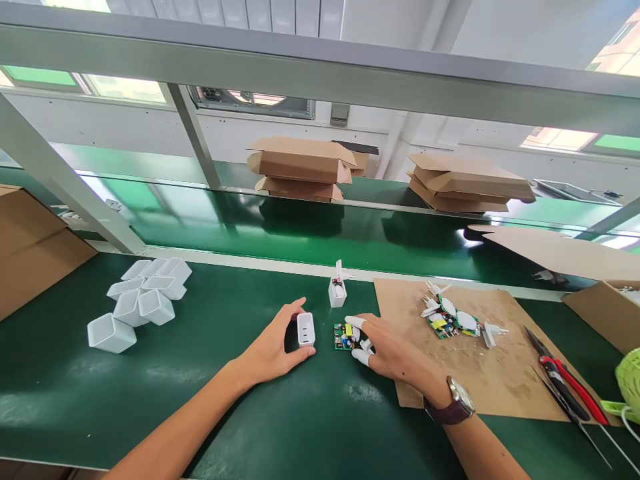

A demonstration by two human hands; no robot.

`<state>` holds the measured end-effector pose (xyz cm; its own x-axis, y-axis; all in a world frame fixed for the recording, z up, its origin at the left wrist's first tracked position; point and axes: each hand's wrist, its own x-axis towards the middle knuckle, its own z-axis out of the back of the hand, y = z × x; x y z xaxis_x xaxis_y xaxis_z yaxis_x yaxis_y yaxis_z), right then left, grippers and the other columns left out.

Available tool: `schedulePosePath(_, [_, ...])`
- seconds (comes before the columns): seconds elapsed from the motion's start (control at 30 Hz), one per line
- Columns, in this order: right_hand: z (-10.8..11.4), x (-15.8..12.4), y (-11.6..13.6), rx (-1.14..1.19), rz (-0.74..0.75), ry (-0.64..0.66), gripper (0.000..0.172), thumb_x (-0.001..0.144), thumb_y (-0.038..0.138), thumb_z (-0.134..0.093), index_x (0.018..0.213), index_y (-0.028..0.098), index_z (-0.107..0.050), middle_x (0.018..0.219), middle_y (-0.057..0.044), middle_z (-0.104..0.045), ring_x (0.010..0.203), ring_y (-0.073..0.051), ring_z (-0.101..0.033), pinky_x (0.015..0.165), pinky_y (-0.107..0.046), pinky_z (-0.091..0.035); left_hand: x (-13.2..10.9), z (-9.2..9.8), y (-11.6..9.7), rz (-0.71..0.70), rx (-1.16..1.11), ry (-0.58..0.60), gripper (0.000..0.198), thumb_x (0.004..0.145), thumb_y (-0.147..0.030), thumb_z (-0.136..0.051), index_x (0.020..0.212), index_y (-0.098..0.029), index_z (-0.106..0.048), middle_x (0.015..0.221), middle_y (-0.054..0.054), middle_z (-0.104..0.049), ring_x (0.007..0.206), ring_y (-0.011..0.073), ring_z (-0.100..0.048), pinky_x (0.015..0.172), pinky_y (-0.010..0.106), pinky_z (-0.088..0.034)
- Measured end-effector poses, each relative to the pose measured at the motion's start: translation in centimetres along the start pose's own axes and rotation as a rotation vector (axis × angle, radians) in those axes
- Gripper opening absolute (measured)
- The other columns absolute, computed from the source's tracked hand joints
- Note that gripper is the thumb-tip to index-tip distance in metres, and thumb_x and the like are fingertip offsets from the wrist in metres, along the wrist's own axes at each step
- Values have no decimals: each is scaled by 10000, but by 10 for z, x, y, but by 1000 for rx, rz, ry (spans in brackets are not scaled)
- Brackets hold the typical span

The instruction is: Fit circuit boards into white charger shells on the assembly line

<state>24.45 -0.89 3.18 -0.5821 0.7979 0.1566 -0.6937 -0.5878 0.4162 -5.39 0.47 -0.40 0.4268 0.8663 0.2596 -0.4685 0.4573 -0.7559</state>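
Note:
My left hand (275,345) has its thumb and fingers around a white charger housing (306,329) with port slots on its upper face. To its right my right hand (387,345), with white covers on the fingertips, grips a small green circuit board (343,336) between thumb and forefinger. That board carries a yellow part and white parts, and my fingers hide its right end. Just beyond the hands stands another white housing (337,293), upright, with a board and a white plug piece sticking out of its top.
Several empty white housings (150,293) sit at left. On a brown cardboard sheet (415,380) lie several circuit boards (450,317) with plug pieces. Red-black pliers (565,380) and tweezers (570,413) rest at its right edge. Cardboard boxes (35,250) flank the green bench (240,427).

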Motion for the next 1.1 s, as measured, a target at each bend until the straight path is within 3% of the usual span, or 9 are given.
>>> schedulePosePath(0.13, [-2, -3, 10, 70, 12, -106, 501, 851, 91, -584, 1333, 220, -551, 1200, -112, -651, 1001, -242, -669, 858, -397, -603, 1, -3, 6, 77, 33, -37, 850, 801, -330, -808, 1519, -305, -354, 1252, 57, -682, 1167, 256, -688, 1052, 441, -560])
schedulePosePath(0.27, [-5, -2, 28, 216, 73, -205, 593, 893, 108, -550, 1457, 251, -435, 1258, -112, -591, 856, -168, -661, 700, -299, -614, 0, -6, 4, -23, 53, -73, 805, 851, -330, -769, 1524, -326, -326, 1314, 61, -681, 1153, 244, -701, 1053, 453, -566])
schedulePosePath(0.37, [-13, -1, 37, 211, 171, -357, 577, 945, 151, -579, 1482, 229, -383, 1304, -144, -581, 1070, -222, -657, 816, -342, -631, 1, -8, 0, -132, 88, -92, 753, 899, -324, -723, 1528, -313, -310, 1326, 87, -680, 1120, 242, -713, 1025, 468, -584])
schedulePosePath(0.47, [-21, -2, 39, 48, 235, -445, 521, 962, 121, -577, 1450, 172, -401, 1337, -183, -596, 1180, -277, -627, 933, -445, -611, 2, -9, -2, -207, 137, -71, 720, 932, -307, -683, 1537, -294, -294, 1361, 124, -661, 1155, 265, -700, 1023, 502, -582])
schedulePosePath(0.67, [-21, -6, 37, -61, 272, -374, 418, 917, 31, -492, 1316, 152, -523, 1381, -196, -600, 1223, -302, -617, 963, -489, -609, 0, -8, -4, -296, 201, -40, 697, 964, -229, -630, 1561, -288, -276, 1433, 138, -620, 1311, 280, -613, 1107, 514, -522])
schedulePosePath(1.1, [-18, -3, 40, -32, 250, -333, 446, 918, 32, -473, 1343, 158, -519, 1375, -190, -609, 1218, -300, -626, 972, -485, -613, 1, -8, -6, -345, 204, -24, 715, 972, -198, -615, 1579, -297, -250, 1415, 115, -635, 1319, 266, -597, 1103, 479, -526])
